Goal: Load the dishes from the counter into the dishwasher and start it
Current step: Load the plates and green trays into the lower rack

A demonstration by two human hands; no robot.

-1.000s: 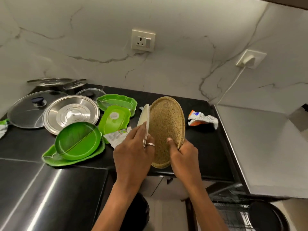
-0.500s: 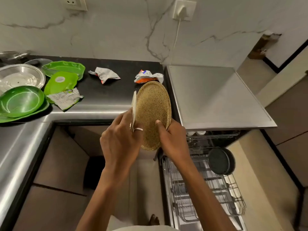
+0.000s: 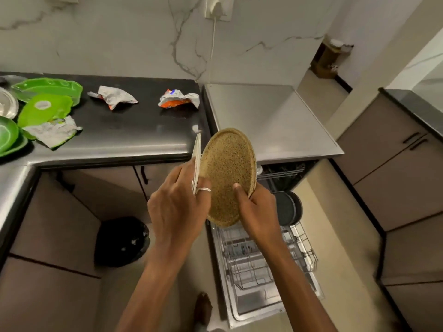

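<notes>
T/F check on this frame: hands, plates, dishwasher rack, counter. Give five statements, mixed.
1. The right hand holds the speckled tan plate. True.
2. The left hand is empty. False: its grip is on a white plate, seen edge-on.
3. The dishwasher rack is pulled out. True.
4. That rack is empty. False: a dark round dish stands at its far end.
5. Green dishes lie on the counter at the left. True.
</notes>
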